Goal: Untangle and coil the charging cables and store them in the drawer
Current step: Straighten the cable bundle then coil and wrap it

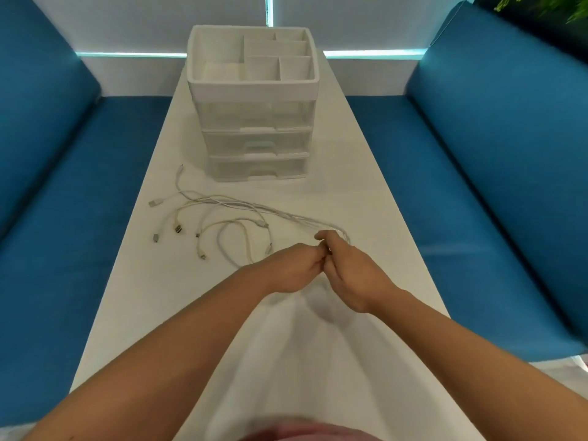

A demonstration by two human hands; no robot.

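Note:
A tangle of white charging cables [222,214] lies spread on the white table [366,186], its plug ends fanned out to the left. My left hand [291,268] and my right hand [346,272] meet at the tangle's near right end, fingers curled, both pinching the cable strands between their fingertips. A bundle of strands runs from my right hand's fingers back toward the tangle. Behind the cables stands a white drawer unit [256,144] with three translucent drawers, all closed.
An open compartment tray [253,55] tops the drawer unit. Blue sofa cushions [79,186] flank the narrow table on both sides. A green plant [547,4] shows at the top right corner.

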